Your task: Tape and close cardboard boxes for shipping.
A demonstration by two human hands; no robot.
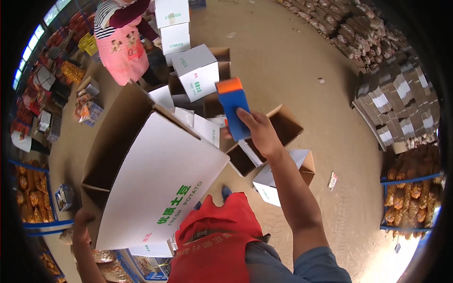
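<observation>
My left hand (82, 226) grips the lower left edge of a large white cardboard carton (159, 169), which is tilted and opens towards the upper left. Green and red print marks its white side; the inside is bare brown board. Raised beyond the carton's right side, my right hand (261, 132) is closed around a blue hand tool with an orange end (233, 109), possibly a carton-tape dispenser. Part of that hand's fingers is hidden behind the tool. Below it stand an open brown-lined carton (285, 123) and a white carton on its side (267, 182).
A person in a pink apron (122, 53) stands beside stacked white cartons (173, 21). Flattened cardboard (400, 95) is piled on a pallet at right. Filled sacks (368, 32) lie at the back; blue racks (410, 180) hold netted bags. More people work at far left.
</observation>
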